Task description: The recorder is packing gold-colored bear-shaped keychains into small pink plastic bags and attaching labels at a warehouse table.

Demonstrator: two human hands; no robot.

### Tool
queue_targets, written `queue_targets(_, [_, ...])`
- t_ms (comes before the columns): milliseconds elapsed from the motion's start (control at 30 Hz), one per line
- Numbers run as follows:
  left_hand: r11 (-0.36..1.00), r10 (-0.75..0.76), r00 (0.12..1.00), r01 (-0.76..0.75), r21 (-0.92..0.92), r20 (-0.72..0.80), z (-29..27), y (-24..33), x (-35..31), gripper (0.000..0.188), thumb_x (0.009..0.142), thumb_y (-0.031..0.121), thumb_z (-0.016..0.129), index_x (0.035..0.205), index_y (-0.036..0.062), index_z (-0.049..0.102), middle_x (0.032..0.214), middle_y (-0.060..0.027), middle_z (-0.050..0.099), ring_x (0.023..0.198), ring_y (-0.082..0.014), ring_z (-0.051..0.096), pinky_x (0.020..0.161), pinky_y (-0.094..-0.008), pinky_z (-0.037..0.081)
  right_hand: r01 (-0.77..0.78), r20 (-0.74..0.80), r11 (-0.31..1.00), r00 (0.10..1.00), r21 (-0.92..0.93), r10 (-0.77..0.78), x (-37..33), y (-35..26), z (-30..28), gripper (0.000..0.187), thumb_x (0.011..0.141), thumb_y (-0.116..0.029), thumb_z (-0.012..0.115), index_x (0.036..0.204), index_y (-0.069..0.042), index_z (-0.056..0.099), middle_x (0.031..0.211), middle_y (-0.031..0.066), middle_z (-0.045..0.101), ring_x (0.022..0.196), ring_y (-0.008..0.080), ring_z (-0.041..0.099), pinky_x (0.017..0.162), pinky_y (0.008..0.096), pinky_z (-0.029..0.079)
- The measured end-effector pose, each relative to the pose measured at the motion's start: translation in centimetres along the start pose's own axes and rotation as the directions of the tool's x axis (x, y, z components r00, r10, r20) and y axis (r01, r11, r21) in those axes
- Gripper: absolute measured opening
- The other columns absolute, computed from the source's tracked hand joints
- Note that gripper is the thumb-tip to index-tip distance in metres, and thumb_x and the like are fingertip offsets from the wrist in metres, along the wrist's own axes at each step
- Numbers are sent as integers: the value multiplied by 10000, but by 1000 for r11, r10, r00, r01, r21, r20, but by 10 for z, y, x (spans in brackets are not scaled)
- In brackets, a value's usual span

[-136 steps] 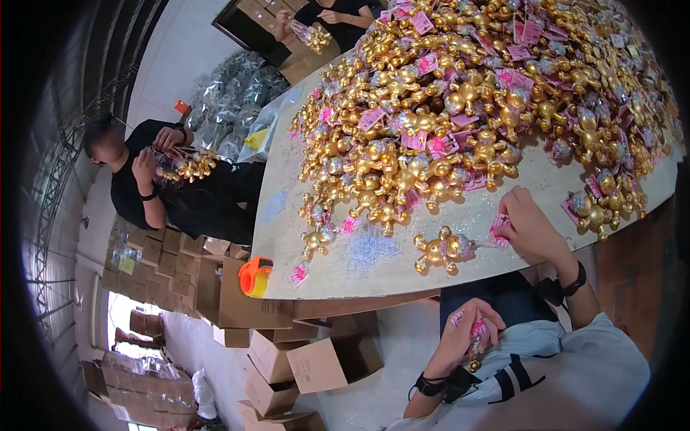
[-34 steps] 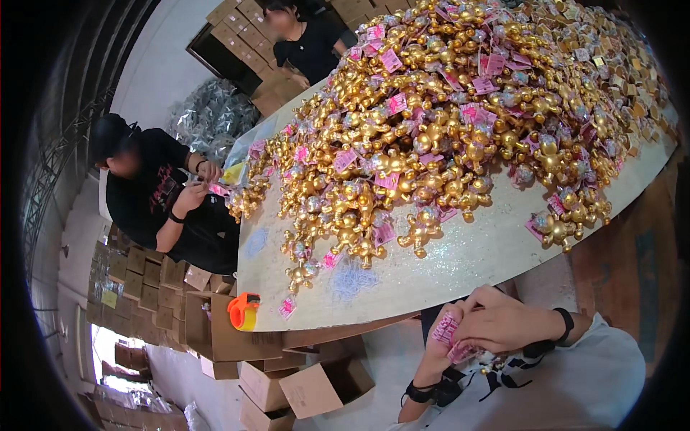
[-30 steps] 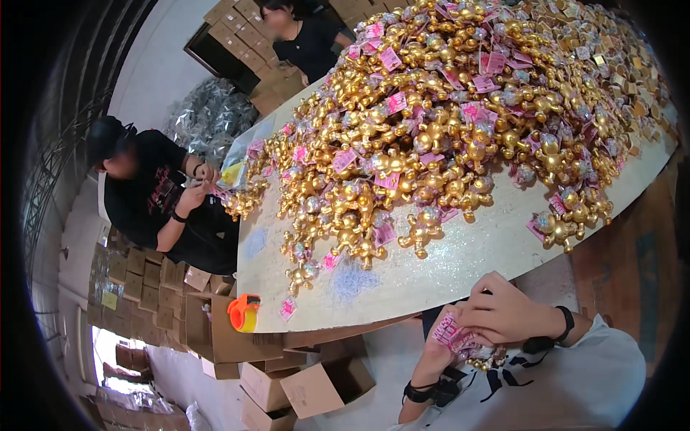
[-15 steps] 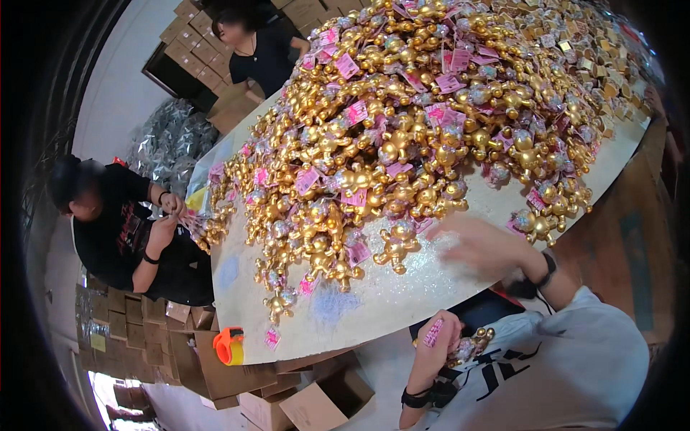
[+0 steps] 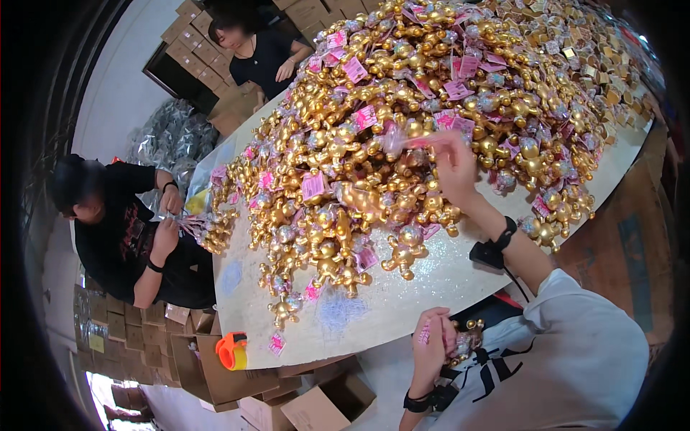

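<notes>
A large heap of shiny gold bear-shaped figurines (image 5: pixel 406 244) with pink tags and clear wrapping covers the table. Over its near side, my right hand (image 5: pixel 454 167) pinches a blurred pink tag (image 5: pixel 424 141) between thumb and fingers. Whatever hangs from that tag cannot be told apart from the heap. Low in front of my body, my left hand (image 5: pixel 431 339) is closed around several gold figurines (image 5: pixel 471 337) and their pink tags; they hang beside my white shirt, partly hidden by the fingers.
The pale table (image 5: pixel 402 305) has a curved near edge, with an orange and yellow tape dispenser (image 5: pixel 231 350) at its left corner. Small square gold pieces (image 5: pixel 604 65) lie far right. Two co-workers stand left and far left; the nearer holds a figurine bunch (image 5: pixel 215 233). Cardboard boxes (image 5: pixel 327 406) stand below.
My right hand has moved up and left from the bare table edge onto the heap and now pinches a tag. My left hand stays low with its figurines.
</notes>
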State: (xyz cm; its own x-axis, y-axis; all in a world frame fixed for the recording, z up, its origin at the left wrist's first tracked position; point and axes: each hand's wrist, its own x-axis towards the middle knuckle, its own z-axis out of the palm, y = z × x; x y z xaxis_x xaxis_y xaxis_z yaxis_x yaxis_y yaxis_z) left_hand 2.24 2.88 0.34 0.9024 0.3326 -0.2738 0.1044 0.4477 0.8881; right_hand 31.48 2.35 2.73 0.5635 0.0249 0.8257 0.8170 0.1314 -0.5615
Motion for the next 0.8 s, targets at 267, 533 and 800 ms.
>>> queue_targets(267, [925,176,983,-185,-332,-58,-11,5,3,303,1016,281,357,837,47,428,602,9,310,496,-93,329,417,-219,272,-239,292,852,950,466,106,-20,-139,-83,75,954,-63,449,1006,-13,471,835,127,577,592,166,566,507,280,482])
queue_targets(533, [977,87,995,-75,-202,50,-8,8,-9,703,845,743,215,864,68,412,821,-90,546,750,-158,540,650,-233,434,-324,880,905,464,276,-102,-63,-153,-75,80,834,-128,644,887,-73,619,849,61,581,822,232,537,713,337,433])
queue_targets(800, [986,133,991,-134,-101,-15,-5,8,-2,510,922,525,432,1024,25,454,734,-58,478,565,-107,446,452,-192,319,-429,949,890,315,153,-12,-68,-120,-48,245,811,-218,693,941,-82,536,913,56,527,871,254,517,802,361,413])
